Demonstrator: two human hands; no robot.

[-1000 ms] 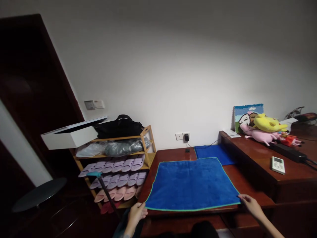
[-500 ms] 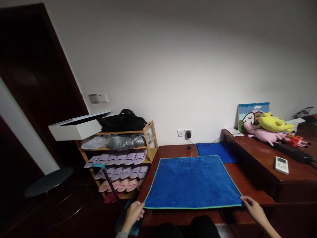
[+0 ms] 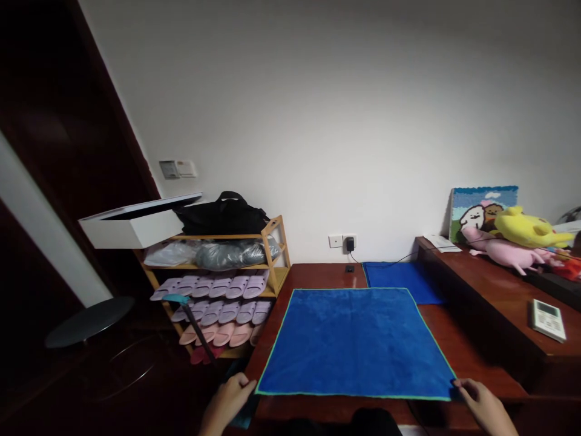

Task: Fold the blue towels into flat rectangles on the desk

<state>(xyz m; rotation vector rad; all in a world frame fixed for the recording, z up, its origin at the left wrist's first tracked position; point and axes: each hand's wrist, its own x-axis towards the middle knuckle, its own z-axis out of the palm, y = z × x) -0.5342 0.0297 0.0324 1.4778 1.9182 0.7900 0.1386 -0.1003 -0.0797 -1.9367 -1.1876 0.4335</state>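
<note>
A blue cloth [image 3: 354,342] with a bright green edge lies spread over the dark red wooden table [image 3: 318,272]. Its surface looks smooth, with a faint crease line down the middle. At the near left corner, my left hand [image 3: 230,398] is closed, thumb and finger pinched at the cloth's edge. My right hand [image 3: 483,404] pinches the near right corner, where a small dark bit shows by the fingertips. Behind the spread cloth lies a second blue cloth [image 3: 403,281], partly covered by it.
To the right, a raised wooden ledge [image 3: 490,290] bears a white remote-like device [image 3: 548,320], plush toys [image 3: 529,230] and a picture [image 3: 483,209]. On the left stands a shoe rack [image 3: 276,254] with slippers, a black bag [image 3: 222,217] and a white box [image 3: 131,233]. A plugged-in charger [image 3: 350,243] trails a cable.
Both hands and the cloth's near edge have come lower and slightly farther apart in view. My viewpoint has shifted a little, so the ledge and toys sit farther right.
</note>
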